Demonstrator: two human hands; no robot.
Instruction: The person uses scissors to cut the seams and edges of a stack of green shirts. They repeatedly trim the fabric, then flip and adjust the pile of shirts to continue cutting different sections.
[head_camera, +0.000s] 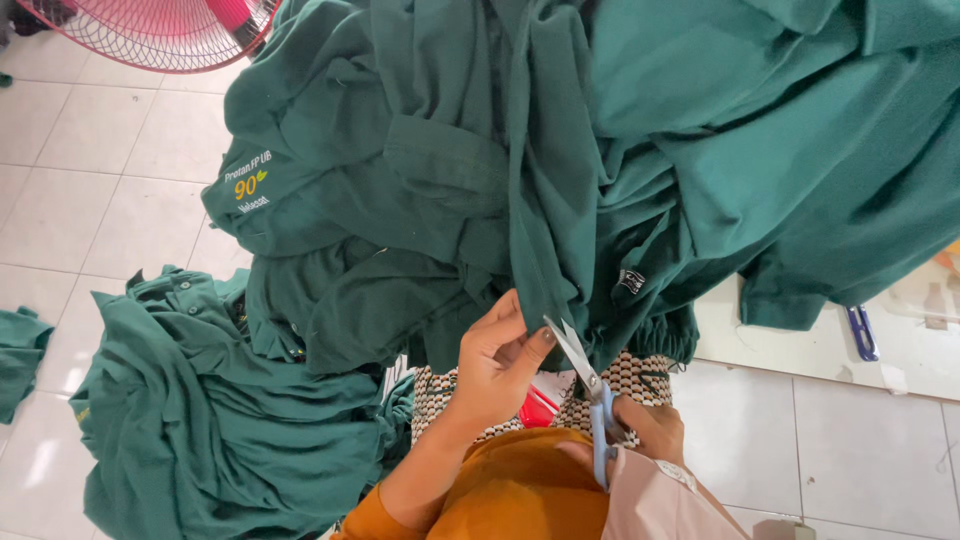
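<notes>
Lower centre of frame: left hand (500, 360) pinching a hanging fold of dark green garment (545, 250) btwn thumb & fingers, closed tight on the cloth edge. Just right of it, right hand (650, 430) wrapped round pale blue handles of small scissors (585, 385), fingers curled shut on them; blades slightly parted, tips up-left, touching or nearly touching the green fold right beside left thumb. Exact contact w/ cloth hard to tell.

Upper centre to upper right: big heap of same green shirts (700, 120) draped over edge, w/ collar, plackets & small dark label visible; embroidered chest mark at centre left. Lower left: second pile of green shirts (210, 420) on white tiled floor (90, 200), one more green scrap (20, 355) at far left edge. Upper left: pink fan grille (160, 35). Right edge: blue clip-like tool (862, 333) lying on pale counter (780, 345). Bottom centre: orange sleeve, patterned black-white fabric (640, 375) under the hands, bit of red btwn them.
</notes>
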